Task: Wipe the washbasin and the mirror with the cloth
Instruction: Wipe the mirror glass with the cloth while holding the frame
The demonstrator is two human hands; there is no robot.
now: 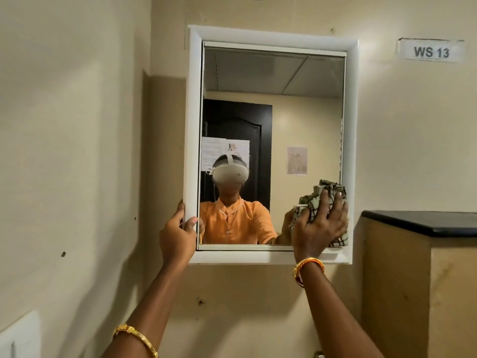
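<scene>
Cloth pressed to the mirror's lower right corner

On a cream wall, the white-framed mirror (273,140) has the left hand (178,235) clamped on its lower left edge; the right hand (318,227) spreads over a bunched checked cloth (322,200) against the glass (washbasin out of view). Right of that grip: a black-topped cabinet (423,223), with a "WS 13" label (431,51) above.

The mirror (271,120) is hanging upright on the wall, a rectangular pane set in a thick white frame, and it is reflecting a dark door and a pale ceiling. The cloth (313,202), a crumpled pale green rag with dark check lines, is lying bunched under the right hand's grip and pressing flat against the glass at its lower right corner, spilling out above and below the fingers. The frame's lower left edge is sitting inside the left hand's grip.
</scene>
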